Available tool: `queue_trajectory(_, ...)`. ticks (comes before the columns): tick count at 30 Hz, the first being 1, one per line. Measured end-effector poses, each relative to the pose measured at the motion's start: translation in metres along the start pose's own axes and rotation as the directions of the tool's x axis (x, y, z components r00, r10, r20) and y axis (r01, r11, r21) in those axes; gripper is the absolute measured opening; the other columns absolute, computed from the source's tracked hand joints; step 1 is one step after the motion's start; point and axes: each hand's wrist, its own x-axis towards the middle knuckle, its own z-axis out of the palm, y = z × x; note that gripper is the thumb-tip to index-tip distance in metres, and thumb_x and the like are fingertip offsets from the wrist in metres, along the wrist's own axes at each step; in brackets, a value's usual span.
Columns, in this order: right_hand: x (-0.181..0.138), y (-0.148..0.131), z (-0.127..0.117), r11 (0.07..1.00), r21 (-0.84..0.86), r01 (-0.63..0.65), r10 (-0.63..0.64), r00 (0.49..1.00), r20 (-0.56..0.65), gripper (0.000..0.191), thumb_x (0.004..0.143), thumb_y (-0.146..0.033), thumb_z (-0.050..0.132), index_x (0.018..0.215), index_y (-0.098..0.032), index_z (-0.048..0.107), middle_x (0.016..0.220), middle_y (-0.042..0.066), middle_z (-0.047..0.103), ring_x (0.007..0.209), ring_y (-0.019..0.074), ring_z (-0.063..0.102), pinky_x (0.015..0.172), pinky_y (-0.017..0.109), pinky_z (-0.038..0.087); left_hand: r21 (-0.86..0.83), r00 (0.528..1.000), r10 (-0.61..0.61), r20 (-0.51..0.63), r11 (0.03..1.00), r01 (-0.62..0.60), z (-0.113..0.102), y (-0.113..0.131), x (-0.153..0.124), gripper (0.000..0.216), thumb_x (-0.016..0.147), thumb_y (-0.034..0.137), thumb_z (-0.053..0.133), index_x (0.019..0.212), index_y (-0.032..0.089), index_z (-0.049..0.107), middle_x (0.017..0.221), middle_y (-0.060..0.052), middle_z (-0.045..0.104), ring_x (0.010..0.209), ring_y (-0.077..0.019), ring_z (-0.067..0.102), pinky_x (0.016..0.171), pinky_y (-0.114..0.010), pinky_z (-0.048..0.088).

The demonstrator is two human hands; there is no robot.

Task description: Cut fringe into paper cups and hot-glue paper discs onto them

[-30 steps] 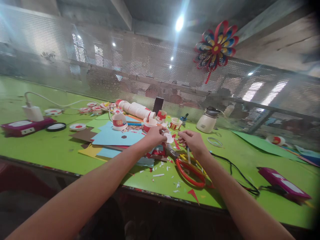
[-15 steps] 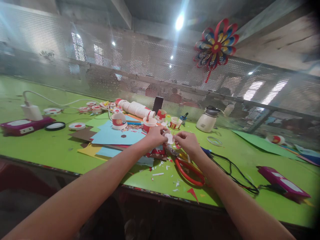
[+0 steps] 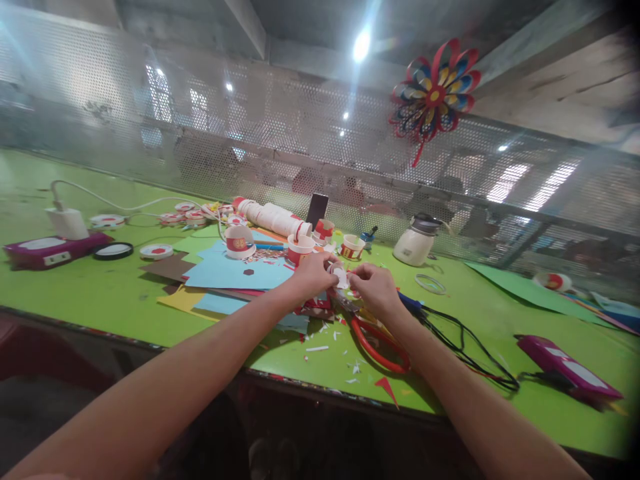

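Observation:
Between my fingertips is a small white paper piece (image 3: 341,277), its exact shape hard to make out. My left hand (image 3: 319,272) pinches it from the left. The fingers of my right hand (image 3: 373,283) are closed at its right edge, by the other side of the piece. Just below lie large scissors with red handles (image 3: 377,348), their blades partly under my hands. White paper scraps (image 3: 317,349) are scattered on the green table in front. A red and white paper cup (image 3: 300,249) stands right behind my left hand.
Stacked coloured paper (image 3: 235,270) lies left of my hands. Behind are a row of nested paper cups (image 3: 273,219), a phone (image 3: 317,209) and a white kettle (image 3: 414,241). A black cable (image 3: 463,333) and a purple power strip (image 3: 567,368) lie on the right.
The white paper piece has turned slightly between my fingers. Both hands stay in nearly the same place; the whole view has shifted a little.

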Motion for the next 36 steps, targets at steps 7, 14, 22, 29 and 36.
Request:
queue_trajectory(7, 0.002, 0.003, 0.003, 1.000, -0.017, -0.013, 0.014, 1.000, 0.011, 0.025, 0.088, -0.028, 0.055, 0.110, -0.015, 0.057, 0.110, 0.006, 0.061, 0.090, 0.0185, 0.062, 0.074, 0.037, 0.052, -0.030, 1.000, -0.015, -0.001, 0.999, 0.015, 0.000, -0.001, 0.001, 0.035, 0.051, 0.002, 0.057, 0.083, 0.014, 0.063, 0.073, -0.001, 0.065, 0.062, -0.0132, 0.056, 0.055, -0.021, 0.045)
queue_trajectory(14, 0.005, 0.009, 0.004, 1.000, -0.013, 0.009, -0.009, 1.000, 0.007, 0.024, 0.088, -0.028, 0.054, 0.109, -0.015, 0.058, 0.107, 0.006, 0.062, 0.087, 0.0174, 0.062, 0.072, 0.035, 0.053, -0.130, 0.999, -0.045, 0.024, 0.990, 0.048, 0.001, 0.000, 0.000, 0.035, 0.052, -0.001, 0.054, 0.083, 0.012, 0.062, 0.070, -0.001, 0.064, 0.053, -0.0111, 0.054, 0.049, -0.022, 0.045)
queue_trajectory(22, 0.001, 0.000, -0.015, 0.988, -0.014, 0.152, -0.153, 0.980, -0.128, 0.019, 0.087, -0.028, 0.056, 0.098, -0.013, 0.061, 0.096, 0.004, 0.064, 0.081, 0.0155, 0.063, 0.072, 0.035, 0.052, -0.325, 0.985, -0.130, 0.114, 0.932, 0.160, -0.003, 0.008, -0.006, 0.036, 0.054, -0.003, 0.054, 0.086, 0.009, 0.064, 0.068, -0.003, 0.061, 0.055, -0.0110, 0.053, 0.047, -0.023, 0.043)
queue_trajectory(29, 0.006, 0.006, -0.030, 0.982, 0.027, 0.187, -0.178, 0.963, -0.200, 0.018, 0.088, -0.028, 0.055, 0.096, -0.013, 0.061, 0.090, 0.002, 0.064, 0.074, 0.0138, 0.063, 0.066, 0.032, 0.052, -0.435, 0.962, -0.190, 0.197, 0.862, 0.260, -0.008, 0.005, -0.005, 0.025, 0.056, -0.002, 0.054, 0.077, 0.009, 0.063, 0.070, -0.005, 0.060, 0.057, -0.0083, 0.051, 0.046, -0.018, 0.036)
queue_trajectory(36, 0.021, 0.015, -0.057, 0.996, -0.075, 0.043, -0.053, 0.990, -0.127, 0.025, 0.090, -0.029, 0.052, 0.109, -0.015, 0.057, 0.104, 0.006, 0.062, 0.084, 0.0163, 0.063, 0.071, 0.035, 0.053, -0.519, 0.955, -0.248, 0.161, 0.802, 0.295, -0.013, 0.002, 0.001, 0.017, 0.061, -0.001, 0.053, 0.060, 0.014, 0.044, 0.053, 0.004, 0.044, 0.042, -0.0024, 0.036, 0.043, -0.016, 0.033)
